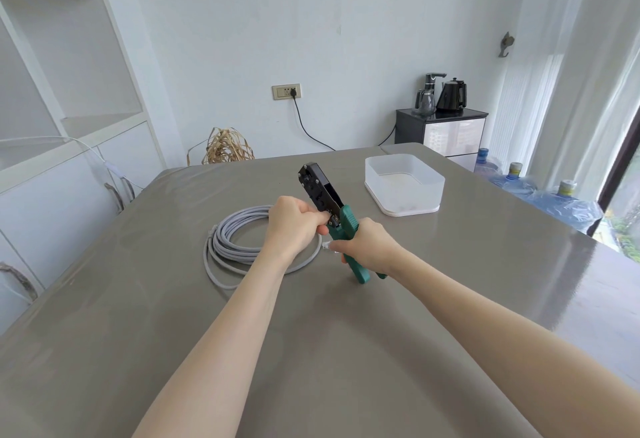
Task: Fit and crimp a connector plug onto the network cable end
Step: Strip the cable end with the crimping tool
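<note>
A grey network cable [231, 241] lies coiled on the grey table [311, 351], with one plugged end at the coil's left. My right hand [370, 245] is wrapped around the green handles of a crimping tool [320, 190]; its black head points up and away. My left hand [294, 224] is closed beside the tool's hinge, fingers against the tool. A small clear connector plug [327, 247] on the cable's free end shows between my two hands, just below the left fingers. Whether my left hand grips the cable or the tool is hidden.
A translucent white plastic box [403, 184] stands on the table to the right of the tool. Beyond the table are white shelves, a woven basket, a dark cabinet with kettles, and water bottles on the floor at the right.
</note>
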Motion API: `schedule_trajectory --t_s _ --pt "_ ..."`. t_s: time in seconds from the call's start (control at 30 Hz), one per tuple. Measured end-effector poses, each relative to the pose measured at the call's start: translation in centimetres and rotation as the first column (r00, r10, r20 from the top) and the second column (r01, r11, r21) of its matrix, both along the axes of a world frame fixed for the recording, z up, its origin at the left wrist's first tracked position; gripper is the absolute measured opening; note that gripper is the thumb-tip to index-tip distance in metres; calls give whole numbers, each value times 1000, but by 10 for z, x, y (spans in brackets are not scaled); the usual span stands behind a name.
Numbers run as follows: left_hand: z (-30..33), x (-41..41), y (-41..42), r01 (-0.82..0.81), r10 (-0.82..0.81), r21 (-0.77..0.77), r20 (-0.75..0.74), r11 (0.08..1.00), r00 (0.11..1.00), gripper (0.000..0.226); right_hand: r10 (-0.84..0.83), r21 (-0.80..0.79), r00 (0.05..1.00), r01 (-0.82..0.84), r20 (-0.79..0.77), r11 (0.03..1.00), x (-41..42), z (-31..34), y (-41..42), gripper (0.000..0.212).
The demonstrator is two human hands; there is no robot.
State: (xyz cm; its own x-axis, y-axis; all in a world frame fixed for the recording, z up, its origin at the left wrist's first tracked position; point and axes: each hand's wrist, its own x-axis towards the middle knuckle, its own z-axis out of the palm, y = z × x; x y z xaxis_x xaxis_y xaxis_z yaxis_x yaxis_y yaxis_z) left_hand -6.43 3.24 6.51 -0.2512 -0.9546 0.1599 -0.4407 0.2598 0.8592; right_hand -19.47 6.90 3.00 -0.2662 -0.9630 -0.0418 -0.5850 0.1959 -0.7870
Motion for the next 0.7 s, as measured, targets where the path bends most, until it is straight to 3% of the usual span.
schedule_trajectory --t_s 0.23,0.4,0.7 --pt "-8 0 -5 -6 11 -92 46 996 999 31 -42 2 999 42 -28 999 4 -6 -10 23" --pt "-8 -3 1 -35 95 -351 156 936 983 4 -50 11 999 50 -16 999 2 -8 -12 23" --pt "-16 -3 1 49 172 -556 338 830 925 11 -44 28 999 44 -6 999 1 -8 -14 23"
